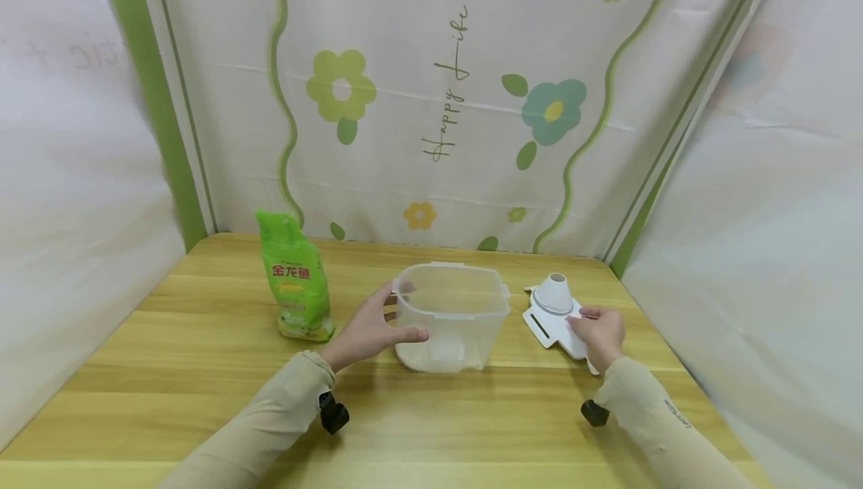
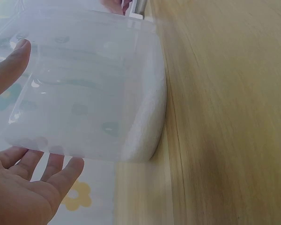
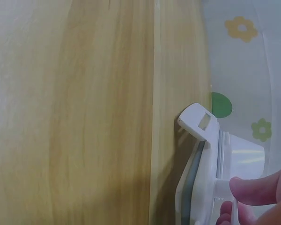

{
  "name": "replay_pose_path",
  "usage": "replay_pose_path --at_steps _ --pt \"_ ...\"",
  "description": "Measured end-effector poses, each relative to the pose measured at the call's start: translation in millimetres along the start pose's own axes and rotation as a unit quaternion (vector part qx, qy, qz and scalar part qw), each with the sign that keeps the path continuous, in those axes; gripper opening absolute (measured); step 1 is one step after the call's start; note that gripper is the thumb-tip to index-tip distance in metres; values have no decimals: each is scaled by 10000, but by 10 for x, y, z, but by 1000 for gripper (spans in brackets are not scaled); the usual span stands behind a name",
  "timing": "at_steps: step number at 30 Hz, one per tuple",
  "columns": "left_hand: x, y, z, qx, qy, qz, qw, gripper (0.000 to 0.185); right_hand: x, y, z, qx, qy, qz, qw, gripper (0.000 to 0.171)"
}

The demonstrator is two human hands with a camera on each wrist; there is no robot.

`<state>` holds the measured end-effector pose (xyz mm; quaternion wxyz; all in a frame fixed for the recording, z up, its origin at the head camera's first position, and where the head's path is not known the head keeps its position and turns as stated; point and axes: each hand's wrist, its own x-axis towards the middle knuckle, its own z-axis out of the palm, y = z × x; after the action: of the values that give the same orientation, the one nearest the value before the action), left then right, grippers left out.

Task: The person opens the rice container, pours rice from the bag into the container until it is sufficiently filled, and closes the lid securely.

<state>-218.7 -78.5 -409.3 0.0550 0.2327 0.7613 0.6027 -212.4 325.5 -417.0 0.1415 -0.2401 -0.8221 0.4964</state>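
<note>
— On the wooden table [image 1: 155,377], near the middle, what is that see-through tub [image 1: 448,332]?
— It stands with its wide mouth facing up. The person's left hand [image 1: 371,333] is at its left side.
— What are that hand's fingers doing?
— They are spread wide. The fingertips touch the side of the tub, and the thumb points across the front. I can't tell if the thumb touches too.
— And the right hand [image 1: 600,332]?
— It pinches the edge of a white lid [image 1: 544,323], thumb on one side and fingers on the other.
— Where is the lid, then?
— Just to the right of the tub, apart from it. It has a white cup shape [image 1: 555,296] on top, narrow end up, and a long slot near one edge. I can't tell if the lid lies on the table or is held a bit above it.
— I see a green bag [image 1: 297,279] too.
— Yes, it stands on the left, near the left hand but apart. It has red writing.
— And the sleeves?
— Both light tan, with a small black thing [image 1: 333,412] by each wrist. Behind the table hangs a white cloth [image 1: 398,92] with flowers and "Happy Life" written sideways.
</note>
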Motion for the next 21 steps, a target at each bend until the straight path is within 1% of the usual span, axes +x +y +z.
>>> replay_pose_path --at_steps 5,9,15,21 --pt "-2 2 5 12 -8 -49 10000 83 -4 7 1 20 61 89 9999 41" --pt "-5 8 7 -5 11 -60 10000 85 2 4 2 59 87 69 9999 41" --pt "-6 16 5 24 -4 -52 10000 89 -17 10 -4 73 29 58 10000 43" --pt "-6 30 -1 -8 -32 -54 10000 89 -30 -20 -29 -167 168 -71 9997 46"
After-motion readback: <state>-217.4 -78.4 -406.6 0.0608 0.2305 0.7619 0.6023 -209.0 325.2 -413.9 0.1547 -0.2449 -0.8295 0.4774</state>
